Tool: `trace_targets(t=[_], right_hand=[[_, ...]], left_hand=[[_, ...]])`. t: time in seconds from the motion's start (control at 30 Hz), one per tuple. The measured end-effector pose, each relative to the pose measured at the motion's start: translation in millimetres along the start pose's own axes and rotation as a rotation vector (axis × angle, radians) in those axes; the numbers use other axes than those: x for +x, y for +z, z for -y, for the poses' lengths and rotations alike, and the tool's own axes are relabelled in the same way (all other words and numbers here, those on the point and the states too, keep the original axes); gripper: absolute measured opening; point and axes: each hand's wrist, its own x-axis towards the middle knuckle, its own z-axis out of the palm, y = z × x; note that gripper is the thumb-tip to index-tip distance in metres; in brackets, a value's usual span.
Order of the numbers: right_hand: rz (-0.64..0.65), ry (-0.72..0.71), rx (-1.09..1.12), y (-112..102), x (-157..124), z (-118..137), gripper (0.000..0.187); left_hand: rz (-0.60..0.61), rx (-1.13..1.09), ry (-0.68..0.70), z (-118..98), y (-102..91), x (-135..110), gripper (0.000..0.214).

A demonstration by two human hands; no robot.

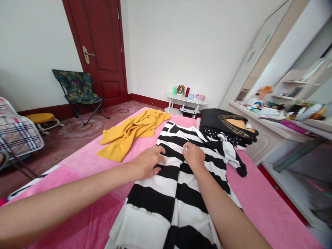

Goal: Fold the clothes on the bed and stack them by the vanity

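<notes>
A black-and-white striped cardigan lies spread on the pink bed cover, its front edges running down the middle and one sleeve out to the right. My left hand rests on its left front panel, fingers apart and slightly curled. Close by, my right hand pinches the fabric near the front edge, thumb and fingers closed. Beyond my left hand lies a crumpled mustard-yellow garment. To the far right sits a pile of folded dark clothes, the top one black with a gold-patterned neckline.
A white side table with small items stands against the far wall. At right is a cluttered dressing table. A camouflage folding chair, a yellow stool and a red-brown door are on the left.
</notes>
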Motion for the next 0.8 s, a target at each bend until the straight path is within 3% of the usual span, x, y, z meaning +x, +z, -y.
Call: trace_targets(t=[0.13, 0.2, 0.27, 0.3, 0.33, 0.37, 0.43, 0.5, 0.67, 0.8], right_hand=[[-0.181, -0.236, 0.074, -7, -4, 10, 0.020], [-0.111, -0.378, 0.169, -4, -6, 16, 0.023], [0.057, -0.496, 0.244, 3, -10, 20, 0.033], [0.157, -0.537, 0.266, 6, -11, 22, 0.040], [0.243, -0.562, 0.283, 9, -13, 23, 0.046], [0.314, -0.578, 0.302, 11, -15, 25, 0.048], [0.411, -0.612, 0.378, 11, -18, 29, 0.044], [0.500, -0.655, 0.521, 6, -23, 35, 0.041], [0.834, -0.639, 0.891, -10, -33, 52, 0.052], [1.022, -0.549, 1.049, -19, -33, 55, 0.048]], left_hand=[[0.227, -0.157, 0.054, -34, -12.9, -15, 0.031], [0.384, -0.344, 0.050, -43, -19.4, -14, 0.024], [0.584, -0.569, 0.010, -44, -23.4, -4, 0.020], [0.625, -0.643, -0.019, -41, -23.9, 4, 0.021], [0.587, -0.669, -0.043, -37, -23.1, 15, 0.022], [0.468, -0.640, -0.055, -31, -21.0, 27, 0.022], [0.118, -0.487, -0.043, -13, -13.1, 56, 0.024], [-0.085, -0.354, -0.019, 10, -0.8, 84, 0.029], [0.017, -0.233, -0.114, 62, 41.3, 138, 0.045], [-0.014, -0.134, -0.234, 74, 66.2, 161, 0.058]])
